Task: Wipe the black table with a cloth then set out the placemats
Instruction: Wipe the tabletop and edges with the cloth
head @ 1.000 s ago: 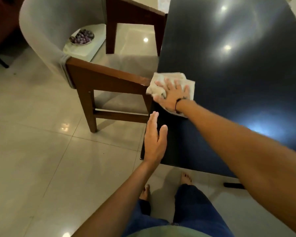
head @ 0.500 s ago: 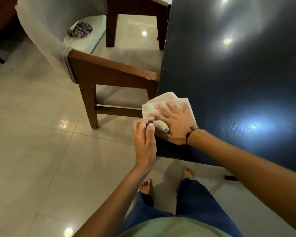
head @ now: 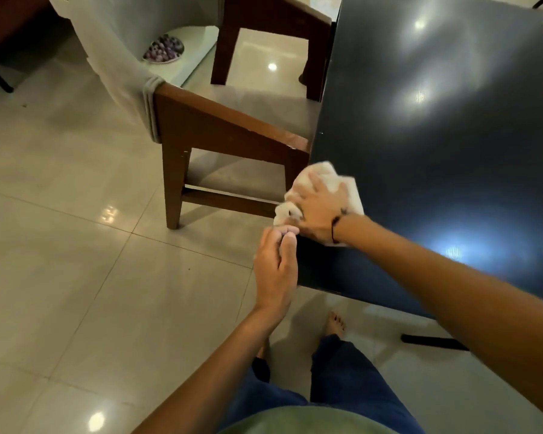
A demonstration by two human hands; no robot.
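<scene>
The glossy black table [head: 436, 126] fills the right half of the view. At its near left corner lies a white cloth [head: 323, 178], bunched and partly hanging over the edge. My right hand [head: 318, 211] presses flat on the cloth and grips it. Cupped just below the table's edge is my left hand [head: 276, 270], fingers together, its tips next to the hanging part of the cloth. Whether it holds anything is hidden. No placemats are in view.
A brown wooden chair [head: 220, 130] with a grey fabric back stands against the table's left side. Behind it a low white table carries a plate of purple fruit [head: 163, 51]. Pale tiled floor [head: 76, 261] spreads to the left; my bare feet stand below the table corner.
My right hand has dragged the cloth along the left edge toward me to the near corner. My left hand has risen and cupped under the edge beside the cloth.
</scene>
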